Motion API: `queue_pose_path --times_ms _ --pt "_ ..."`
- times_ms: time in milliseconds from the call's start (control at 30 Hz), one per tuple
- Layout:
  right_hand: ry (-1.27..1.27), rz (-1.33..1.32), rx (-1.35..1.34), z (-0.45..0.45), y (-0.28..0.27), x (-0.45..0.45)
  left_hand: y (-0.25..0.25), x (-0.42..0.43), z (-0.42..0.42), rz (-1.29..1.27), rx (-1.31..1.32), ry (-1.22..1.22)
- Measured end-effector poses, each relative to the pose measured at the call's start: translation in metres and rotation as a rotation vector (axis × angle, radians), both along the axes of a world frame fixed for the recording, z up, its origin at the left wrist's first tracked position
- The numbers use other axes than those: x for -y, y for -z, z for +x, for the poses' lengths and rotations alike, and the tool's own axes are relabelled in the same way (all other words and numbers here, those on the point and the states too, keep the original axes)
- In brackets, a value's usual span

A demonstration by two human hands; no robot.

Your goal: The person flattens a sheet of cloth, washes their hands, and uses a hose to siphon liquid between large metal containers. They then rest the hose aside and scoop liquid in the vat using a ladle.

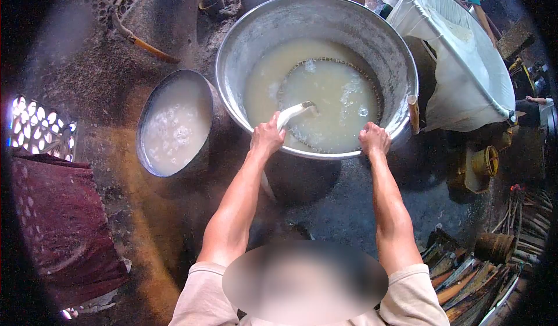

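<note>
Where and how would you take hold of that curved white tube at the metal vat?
I'd take the white tube by its lower part, at the metal vat's near rim, coming from outside, where the left hand closes on it. It curves out over the cloudy liquid with its far end free, so that hold should steer it.

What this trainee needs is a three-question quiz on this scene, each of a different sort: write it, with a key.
1. Which hand is at the white bent tube over the large metal pot: left or right?
2. True or false: the large metal pot is dry inside.
3. Name the white material hanging in folds at the upper right of the picture.

Key:
1. The left hand.
2. False; it holds cloudy liquid.
3. Cloth.
</note>
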State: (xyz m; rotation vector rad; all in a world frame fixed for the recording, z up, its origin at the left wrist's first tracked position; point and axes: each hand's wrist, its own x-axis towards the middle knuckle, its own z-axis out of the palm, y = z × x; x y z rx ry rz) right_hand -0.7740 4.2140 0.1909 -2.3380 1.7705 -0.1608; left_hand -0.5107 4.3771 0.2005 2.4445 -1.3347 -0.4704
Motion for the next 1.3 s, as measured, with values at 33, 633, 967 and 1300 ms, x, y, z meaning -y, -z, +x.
queue_pose_path --times_ms 33,633,967,1300 --pt "-0.003 0.000 0.003 0.000 0.000 0.000 0.000 0.000 -0.001 -0.015 0.003 -0.004" --pt "-0.004 -0.017 0.024 -0.001 0.006 0.002 0.003 0.000 0.001 0.003 0.013 -0.001" --pt "-0.026 -0.031 0.027 -0.001 0.004 0.001 0.003 0.000 0.002 0.019 0.015 0.008" --pt "-0.005 -0.021 0.033 0.000 0.002 0.000 0.009 0.000 0.003 -0.003 0.011 0.001"
